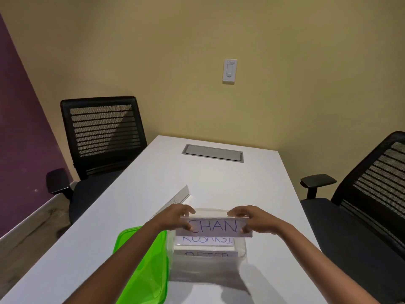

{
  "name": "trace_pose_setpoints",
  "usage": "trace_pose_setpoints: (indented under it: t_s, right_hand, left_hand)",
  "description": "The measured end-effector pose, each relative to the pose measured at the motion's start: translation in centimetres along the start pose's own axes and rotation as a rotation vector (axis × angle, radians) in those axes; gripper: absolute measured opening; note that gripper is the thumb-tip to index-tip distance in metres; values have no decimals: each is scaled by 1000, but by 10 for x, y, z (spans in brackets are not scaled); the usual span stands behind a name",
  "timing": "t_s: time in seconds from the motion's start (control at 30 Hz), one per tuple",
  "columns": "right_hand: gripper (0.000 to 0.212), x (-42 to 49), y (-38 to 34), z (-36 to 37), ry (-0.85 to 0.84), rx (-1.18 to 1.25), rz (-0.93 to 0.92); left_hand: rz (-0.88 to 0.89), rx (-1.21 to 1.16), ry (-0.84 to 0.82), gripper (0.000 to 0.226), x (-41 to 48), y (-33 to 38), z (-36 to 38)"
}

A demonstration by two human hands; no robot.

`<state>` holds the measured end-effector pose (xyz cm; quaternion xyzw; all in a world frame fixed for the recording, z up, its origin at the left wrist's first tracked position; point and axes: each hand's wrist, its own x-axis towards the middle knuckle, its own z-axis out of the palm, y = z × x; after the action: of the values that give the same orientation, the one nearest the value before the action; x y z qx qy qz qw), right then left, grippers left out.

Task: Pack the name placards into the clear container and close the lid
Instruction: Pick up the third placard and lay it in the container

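Observation:
Both hands hold a name placard (pixel 213 226) reading "CHAN" above the open clear container (pixel 240 249). My left hand (pixel 178 217) grips its left end and my right hand (pixel 248 219) grips its right end. Inside the container stand two more placards (pixel 206 240), their writing partly hidden. Left of the container, the green lid (pixel 142 266) lies flat on the table, partly under my left forearm. Another placard (pixel 175 201) lies on the table beyond my left hand, seen edge-on.
The white table (pixel 219 178) has a grey cable hatch (pixel 212 152) near its far end. A black mesh chair (pixel 100 132) stands at the left side and another (pixel 368 189) at the right. A wall switch (pixel 229 71) is on the yellow wall.

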<state>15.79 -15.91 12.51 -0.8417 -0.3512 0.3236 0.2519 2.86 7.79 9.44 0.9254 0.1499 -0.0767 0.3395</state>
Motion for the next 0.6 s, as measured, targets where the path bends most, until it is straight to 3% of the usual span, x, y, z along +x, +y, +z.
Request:
trace_pose_setpoints:
  t_s: [0.2,0.43,0.6]
  right_hand:
    - [64,30,9,9,-55,-231,-3]
    - [64,62,26,22,-93,-340,2]
    - [62,85,36,35,-92,-432,-10]
  left_hand:
    - [-46,101,-91,58,21,-15,15]
    - [-71,513,-156,59,52,-17,32]
    - [-79,611,-204,62,74,-27,43]
